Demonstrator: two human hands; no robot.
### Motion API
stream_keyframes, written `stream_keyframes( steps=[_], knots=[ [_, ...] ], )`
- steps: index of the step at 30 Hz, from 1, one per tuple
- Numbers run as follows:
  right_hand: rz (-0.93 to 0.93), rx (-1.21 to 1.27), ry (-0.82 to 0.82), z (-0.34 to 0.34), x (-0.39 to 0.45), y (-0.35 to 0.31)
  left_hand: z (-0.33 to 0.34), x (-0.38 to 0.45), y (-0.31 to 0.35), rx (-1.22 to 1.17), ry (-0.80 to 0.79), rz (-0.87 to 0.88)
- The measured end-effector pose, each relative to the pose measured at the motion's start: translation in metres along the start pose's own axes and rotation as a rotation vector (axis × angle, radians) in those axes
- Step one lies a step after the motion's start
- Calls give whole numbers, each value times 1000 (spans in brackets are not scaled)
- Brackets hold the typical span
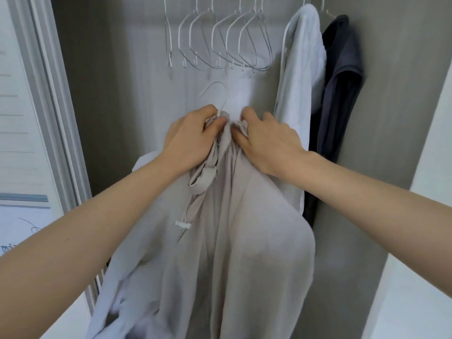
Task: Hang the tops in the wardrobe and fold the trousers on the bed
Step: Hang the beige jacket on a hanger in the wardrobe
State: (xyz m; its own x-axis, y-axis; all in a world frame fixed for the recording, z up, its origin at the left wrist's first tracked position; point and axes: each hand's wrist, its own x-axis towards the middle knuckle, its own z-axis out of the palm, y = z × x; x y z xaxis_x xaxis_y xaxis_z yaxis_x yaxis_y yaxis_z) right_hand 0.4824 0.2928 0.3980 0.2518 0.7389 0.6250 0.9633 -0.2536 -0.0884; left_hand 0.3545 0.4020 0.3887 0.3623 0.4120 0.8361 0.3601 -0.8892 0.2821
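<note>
Wardrobe interior (137,57), empty hangers (220,42) above. Left hand (193,138), right hand (266,140) pinching beige top (232,241) collar, apparently on white hanger (215,94).

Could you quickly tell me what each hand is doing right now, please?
Left hand: grips the beige top at its neck.
Right hand: grips the same neck.

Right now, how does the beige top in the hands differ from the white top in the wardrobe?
The beige top is off the rail, bunched at its neck in the left hand and right hand; the white top already hangs from the rail, untouched. Beige has a drawstring; none shows on the white. Both sit on white hangers.
</note>
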Motion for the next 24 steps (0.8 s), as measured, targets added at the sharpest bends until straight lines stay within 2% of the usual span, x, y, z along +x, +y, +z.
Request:
stream_keyframes(
  steps=[2,3,5,7,9,12,15,17,19,22,24],
  knots=[
    [230,-120,-259,-8,-9,-4,-2,1,-2,-6,38,-19],
    [312,-57,-443,-11,-12,-3,-4,0,-4,12,53,-25],
    [422,204,-743,-14,-12,2,-8,1,-8,46,83,-39],
    [492,507,-852,-17,-12,7,-10,2,-10,75,104,-43],
    [542,760,-824,-17,-11,8,-9,3,-8,89,93,-23],
    [579,939,-643,-15,-10,2,-3,2,2,111,57,36],
    [490,916,-432,-12,-12,1,-5,4,12,120,28,82],
    [459,924,-284,-17,-13,9,-13,6,0,-62,-100,75],
    [475,996,-218,-24,-14,25,-22,5,-21,-209,-224,-1],
    [494,1068,-183,-33,-15,46,-30,-2,-51,-69,-236,-27],
    [427,1004,-157,-35,-18,55,-35,-5,-62,-42,-208,-98]
  ],
)
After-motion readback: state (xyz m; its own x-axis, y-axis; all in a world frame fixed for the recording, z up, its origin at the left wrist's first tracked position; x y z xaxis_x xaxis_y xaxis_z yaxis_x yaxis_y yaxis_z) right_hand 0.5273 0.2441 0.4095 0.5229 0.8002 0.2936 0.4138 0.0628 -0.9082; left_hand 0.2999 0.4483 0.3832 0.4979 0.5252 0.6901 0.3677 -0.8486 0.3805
